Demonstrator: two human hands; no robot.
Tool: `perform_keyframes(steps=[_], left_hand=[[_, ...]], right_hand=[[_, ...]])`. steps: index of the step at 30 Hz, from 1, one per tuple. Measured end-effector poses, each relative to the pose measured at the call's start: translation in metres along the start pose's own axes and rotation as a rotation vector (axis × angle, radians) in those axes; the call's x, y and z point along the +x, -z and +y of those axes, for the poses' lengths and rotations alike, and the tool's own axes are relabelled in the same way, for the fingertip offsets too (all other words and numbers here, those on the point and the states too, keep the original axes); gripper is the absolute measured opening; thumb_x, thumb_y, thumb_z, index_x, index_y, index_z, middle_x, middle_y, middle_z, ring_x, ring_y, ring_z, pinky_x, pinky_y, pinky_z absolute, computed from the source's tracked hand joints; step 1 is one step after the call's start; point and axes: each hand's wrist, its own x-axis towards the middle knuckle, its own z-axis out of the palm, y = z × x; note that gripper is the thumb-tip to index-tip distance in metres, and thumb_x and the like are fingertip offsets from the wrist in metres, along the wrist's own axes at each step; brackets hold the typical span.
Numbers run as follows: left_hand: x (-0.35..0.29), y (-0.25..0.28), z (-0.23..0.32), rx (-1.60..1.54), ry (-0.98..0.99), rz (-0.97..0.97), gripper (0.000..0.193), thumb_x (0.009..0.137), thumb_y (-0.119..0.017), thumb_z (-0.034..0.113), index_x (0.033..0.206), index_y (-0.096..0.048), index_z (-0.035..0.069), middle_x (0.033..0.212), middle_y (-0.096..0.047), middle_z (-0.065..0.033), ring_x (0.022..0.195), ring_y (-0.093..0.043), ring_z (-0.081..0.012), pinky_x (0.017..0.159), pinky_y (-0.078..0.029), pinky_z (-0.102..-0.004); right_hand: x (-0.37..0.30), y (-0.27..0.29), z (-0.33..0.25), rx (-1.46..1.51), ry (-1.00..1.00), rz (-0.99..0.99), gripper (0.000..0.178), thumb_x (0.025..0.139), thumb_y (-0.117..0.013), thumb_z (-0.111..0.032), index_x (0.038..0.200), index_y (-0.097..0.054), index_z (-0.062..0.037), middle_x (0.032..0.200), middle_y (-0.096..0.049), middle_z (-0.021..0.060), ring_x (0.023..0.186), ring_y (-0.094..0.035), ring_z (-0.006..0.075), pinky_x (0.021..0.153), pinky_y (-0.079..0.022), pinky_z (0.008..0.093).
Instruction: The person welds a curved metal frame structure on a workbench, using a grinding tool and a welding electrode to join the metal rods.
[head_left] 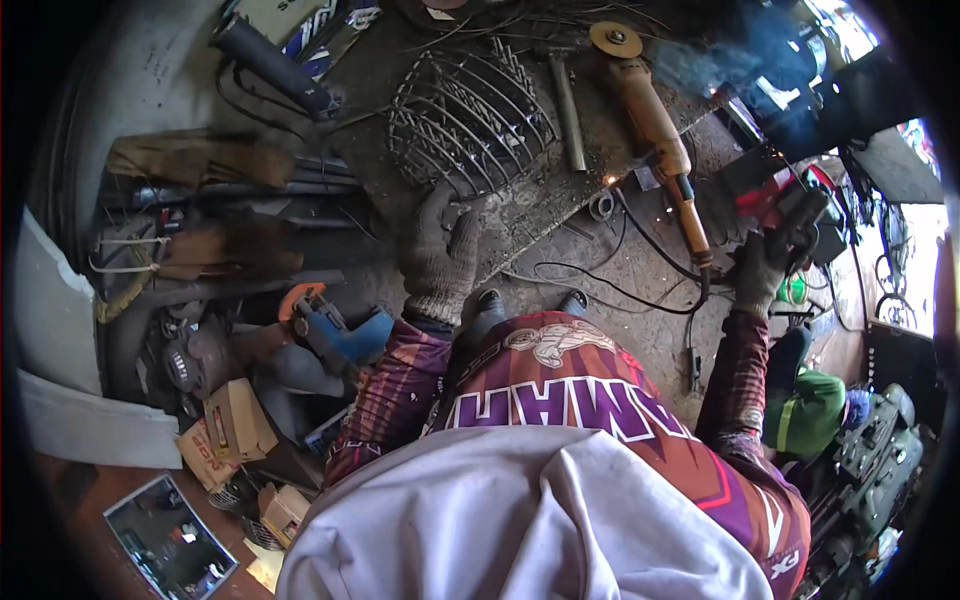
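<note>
Maroon-purple jersey [630, 400], grey knit gloves [441, 255]

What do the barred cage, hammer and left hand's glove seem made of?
Cage: metal, probably bare steel; thin grey bars with dull glints. Hammer: likely metal, its smooth grey handle catching light. Glove: apparently knitted fabric, matte grey; ribbed cuff, fibre unclear.

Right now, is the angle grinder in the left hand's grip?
No, the left hand is at the metal cage; the angle grinder lies apart.
</note>
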Motion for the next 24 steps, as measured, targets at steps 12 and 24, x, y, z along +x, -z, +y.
perform_keyframes(steps=[12, 24], left_hand=[[0.183, 0.034, 0.004, 0.087, -0.878, -0.123, 0.047, 0.091, -0.07, 0.041, 0.119, -0.065, 0.003, 0.12, -0.066, -0.018, 0.112, -0.063, -0.0352, 0.098, -0.05, -0.0443], [0.27, -0.043, -0.006, 0.088, -0.406, -1.062, 0.048, 0.091, -0.068, 0.049, 0.103, -0.069, 0.003, 0.093, -0.07, -0.0114, 0.087, -0.065, -0.0217, 0.082, -0.052, -0.0368]], right_hand=[[-0.211, 0.077, 0.008, 0.093, -0.117, 0.493, 0.038, 0.093, -0.07, -0.015, 0.124, -0.054, -0.0012, 0.085, -0.06, 0.0031, 0.063, -0.057, 0.0114, 0.058, -0.053, 0.0278], [-0.323, 0.028, -0.061, 0.15, -0.159, 0.233, 0.038, 0.094, -0.068, -0.019, 0.125, -0.053, -0.0017, 0.09, -0.062, 0.0032, 0.07, -0.061, 0.0115, 0.056, -0.051, 0.0261]])
